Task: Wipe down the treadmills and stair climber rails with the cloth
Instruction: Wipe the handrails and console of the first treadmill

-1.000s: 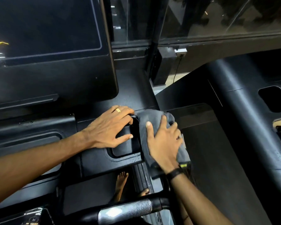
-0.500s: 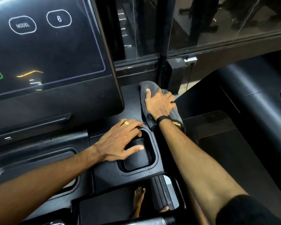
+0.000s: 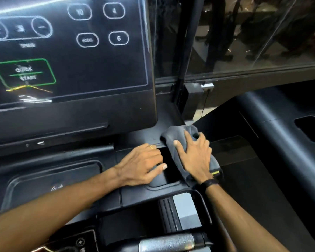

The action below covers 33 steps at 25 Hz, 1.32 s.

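1. Right hand: fingers spread flat, pressing a crumpled grey microfibre cloth onto the black treadmill console deck.
2. Cloth lies at the right rim of the recessed black cup tray.
3. Left hand: fingers relaxed, grasping nothing, resting on the tray's left rim; gold ring on one finger.
4. Black wristband on right wrist.

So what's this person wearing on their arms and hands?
Both forearms are bare, with no sleeves in view. The left hand has a thin gold ring on one finger. The right hand has a black band around the wrist. No gloves on either hand.
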{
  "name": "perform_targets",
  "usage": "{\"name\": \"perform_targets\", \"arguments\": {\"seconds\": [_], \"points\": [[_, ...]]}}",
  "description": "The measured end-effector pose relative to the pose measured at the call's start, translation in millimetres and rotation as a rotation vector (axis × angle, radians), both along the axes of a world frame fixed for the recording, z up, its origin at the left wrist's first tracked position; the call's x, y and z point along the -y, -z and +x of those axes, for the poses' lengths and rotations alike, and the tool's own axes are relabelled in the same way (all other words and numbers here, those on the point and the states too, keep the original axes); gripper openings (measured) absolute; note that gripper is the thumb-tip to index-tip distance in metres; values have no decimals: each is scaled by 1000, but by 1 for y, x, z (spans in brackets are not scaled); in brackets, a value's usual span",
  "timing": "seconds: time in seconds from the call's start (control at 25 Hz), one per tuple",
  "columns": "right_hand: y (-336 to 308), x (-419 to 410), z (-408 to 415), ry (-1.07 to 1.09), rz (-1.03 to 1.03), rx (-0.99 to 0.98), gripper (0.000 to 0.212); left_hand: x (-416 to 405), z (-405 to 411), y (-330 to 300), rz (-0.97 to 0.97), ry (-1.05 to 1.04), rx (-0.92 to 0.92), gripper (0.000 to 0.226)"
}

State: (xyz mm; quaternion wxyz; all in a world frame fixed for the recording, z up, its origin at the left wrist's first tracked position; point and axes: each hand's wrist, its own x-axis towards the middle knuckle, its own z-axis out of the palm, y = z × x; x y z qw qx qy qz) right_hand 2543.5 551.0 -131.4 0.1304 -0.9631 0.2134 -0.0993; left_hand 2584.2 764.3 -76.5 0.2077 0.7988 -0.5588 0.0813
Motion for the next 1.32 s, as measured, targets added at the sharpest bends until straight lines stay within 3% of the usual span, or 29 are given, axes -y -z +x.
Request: {"name": "perform_targets", "arguments": {"seconds": [0.12, 0.24, 0.36, 0.44, 0.48, 0.56, 0.68, 0.76, 0.88, 0.96, 1.04, 1.2, 1.32], "points": [[4, -9, 21, 204, 11, -93, 63, -26, -20, -14, 9, -14, -83, 33], [-21, -25, 103, 354, 105, -73, 57, -59, -24, -22, 61, -54, -89, 32], [-33, -64, 162, 155, 166, -51, 57, -89, -21, -27, 123, -123, -82, 35], [-21, -109, 129, -218, 201, -22, 46, -103, -12, -33, 180, -127, -89, 36], [-16, -123, 92, -373, 99, -27, 40, -108, -7, -36, 182, -142, -104, 36], [-17, -113, 45, -477, -4, 33, 36, -116, -1, -37, 180, -167, -111, 37], [-21, -60, 61, -286, -156, -16, 49, -132, -6, -35, 221, -162, -117, 35], [-31, -62, 102, -149, -17, -77, 58, -142, -12, -37, 219, -213, -98, 33], [-38, -129, 100, -387, 212, -134, 58, -137, -15, -43, 231, -196, -117, 25], [-34, -153, 50, -335, 67, -67, 47, -131, -13, -47, 248, -157, -146, 21], [-38, -159, -14, -313, 12, -49, 56, -126, -7, -50, 195, -149, -172, 22], [-28, -142, -87, -539, -120, -59, 59, -115, 1, -55, 190, -110, -160, 21], [-28, -92, -111, -549, -154, -138, 59, -115, -1, -53, 223, -110, -138, 20]]}}
